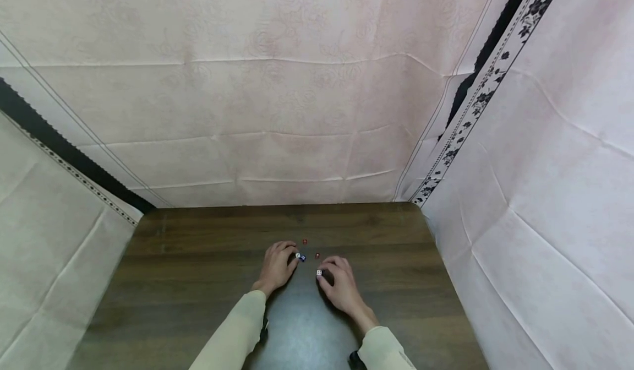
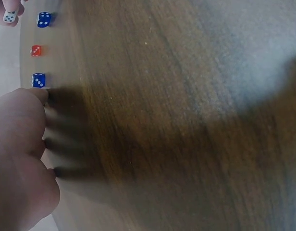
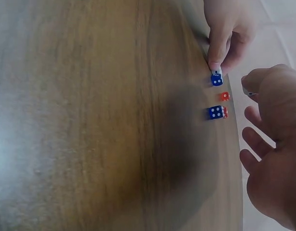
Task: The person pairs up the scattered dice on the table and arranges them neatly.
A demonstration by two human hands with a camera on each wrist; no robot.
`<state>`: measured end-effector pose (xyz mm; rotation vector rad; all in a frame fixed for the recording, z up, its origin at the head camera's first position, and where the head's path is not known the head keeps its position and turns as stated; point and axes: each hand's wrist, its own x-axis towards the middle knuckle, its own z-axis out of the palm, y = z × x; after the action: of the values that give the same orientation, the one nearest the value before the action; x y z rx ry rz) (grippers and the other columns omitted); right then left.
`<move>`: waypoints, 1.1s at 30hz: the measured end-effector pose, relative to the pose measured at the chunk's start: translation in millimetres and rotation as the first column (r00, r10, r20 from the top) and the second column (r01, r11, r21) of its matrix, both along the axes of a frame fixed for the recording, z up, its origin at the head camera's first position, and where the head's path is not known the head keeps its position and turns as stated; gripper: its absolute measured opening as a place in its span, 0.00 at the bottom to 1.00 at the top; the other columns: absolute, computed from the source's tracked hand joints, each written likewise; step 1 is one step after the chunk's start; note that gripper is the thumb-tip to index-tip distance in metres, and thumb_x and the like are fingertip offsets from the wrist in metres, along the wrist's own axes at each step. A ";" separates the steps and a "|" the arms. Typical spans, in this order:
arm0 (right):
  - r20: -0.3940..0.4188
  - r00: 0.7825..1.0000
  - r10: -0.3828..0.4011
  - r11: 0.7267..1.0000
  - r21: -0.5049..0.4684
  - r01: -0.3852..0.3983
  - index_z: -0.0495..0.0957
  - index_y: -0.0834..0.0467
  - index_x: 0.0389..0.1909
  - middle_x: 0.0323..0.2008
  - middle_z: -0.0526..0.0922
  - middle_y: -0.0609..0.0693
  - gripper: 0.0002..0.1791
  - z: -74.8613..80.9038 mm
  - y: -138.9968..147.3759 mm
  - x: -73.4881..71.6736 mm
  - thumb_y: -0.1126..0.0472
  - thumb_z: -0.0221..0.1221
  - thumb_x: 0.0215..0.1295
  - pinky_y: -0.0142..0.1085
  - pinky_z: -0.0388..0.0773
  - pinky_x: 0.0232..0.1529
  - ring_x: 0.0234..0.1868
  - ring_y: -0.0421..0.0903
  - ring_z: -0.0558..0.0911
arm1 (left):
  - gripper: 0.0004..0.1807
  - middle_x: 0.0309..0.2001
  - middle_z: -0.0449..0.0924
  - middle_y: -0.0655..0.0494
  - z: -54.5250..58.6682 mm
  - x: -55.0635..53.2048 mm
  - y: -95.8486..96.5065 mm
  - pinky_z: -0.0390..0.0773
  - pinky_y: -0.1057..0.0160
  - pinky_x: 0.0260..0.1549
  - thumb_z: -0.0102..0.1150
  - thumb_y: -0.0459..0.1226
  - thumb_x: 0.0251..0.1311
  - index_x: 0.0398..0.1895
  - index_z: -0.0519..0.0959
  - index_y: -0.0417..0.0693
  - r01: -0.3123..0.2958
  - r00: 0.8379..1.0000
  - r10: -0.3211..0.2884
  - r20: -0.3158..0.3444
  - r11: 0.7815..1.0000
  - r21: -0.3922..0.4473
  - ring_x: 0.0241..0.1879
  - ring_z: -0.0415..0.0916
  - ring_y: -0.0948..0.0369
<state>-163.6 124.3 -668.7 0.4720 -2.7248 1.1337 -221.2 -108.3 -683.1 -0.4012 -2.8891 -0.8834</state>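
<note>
Left hand [image 1: 277,266] pinches one white die [image 1: 298,255]; angled inward, right hand [image 1: 343,287] pinches another die [image 1: 319,272].

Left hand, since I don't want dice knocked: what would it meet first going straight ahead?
The left hand would probably meet the blue die just beyond its pinched white die; exact gap unclear.

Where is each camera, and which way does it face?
Head: on the person's head, facing forward and down at the table; left hand, right hand, sleeves show.
Left wrist: on that wrist, facing table and blue dice; left hand close, right hand cropped, top left.
Right wrist: on that wrist, facing blue dice; right hand close, left hand beyond.
Both wrist views share blue dice.
</note>
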 end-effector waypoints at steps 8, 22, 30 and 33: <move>-0.041 0.997 0.064 0.998 0.014 -0.064 0.92 0.55 0.50 0.56 0.88 0.47 0.08 3.0 0.4 13.2 0.60 0.75 0.74 0.47 0.83 0.63 0.60 0.47 0.82 | 0.09 0.70 0.86 0.45 -0.9 0.8 -0.7 0.71 0.32 0.80 0.73 0.39 0.77 0.53 0.91 0.47 -0.006 1.000 0.005 0.010 1.000 0.008 0.75 0.77 0.41; 0.008 0.987 0.158 0.985 0.076 -0.158 0.92 0.53 0.50 0.55 0.89 0.44 0.08 -8.8 2.2 32.5 0.60 0.74 0.74 0.48 0.84 0.65 0.60 0.45 0.83 | 0.08 0.70 0.86 0.45 -0.2 1.3 -0.6 0.71 0.32 0.79 0.73 0.38 0.76 0.52 0.91 0.46 -0.002 1.000 0.001 0.014 1.000 0.013 0.75 0.78 0.40; -0.050 0.985 0.163 0.982 0.104 -0.157 0.92 0.51 0.47 0.53 0.89 0.44 0.06 -19.9 0.6 36.0 0.61 0.76 0.72 0.50 0.81 0.67 0.61 0.45 0.83 | 0.07 0.70 0.86 0.45 -4.1 1.4 -0.7 0.70 0.33 0.80 0.73 0.38 0.77 0.52 0.90 0.47 -0.013 1.000 0.012 0.018 0.999 0.031 0.76 0.77 0.40; -0.057 0.985 0.162 0.981 0.112 -0.155 0.92 0.50 0.47 0.53 0.89 0.44 0.06 -22.6 -0.8 36.0 0.60 0.76 0.72 0.50 0.79 0.65 0.60 0.45 0.82 | 0.07 0.69 0.86 0.45 -5.6 1.4 -0.6 0.72 0.32 0.79 0.73 0.37 0.76 0.52 0.90 0.47 -0.014 1.000 0.014 -0.003 0.999 0.034 0.75 0.78 0.40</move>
<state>-127.6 123.5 -691.3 0.7410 -2.7411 0.9891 -219.8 -108.9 -688.7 -0.3793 -2.8656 -0.9275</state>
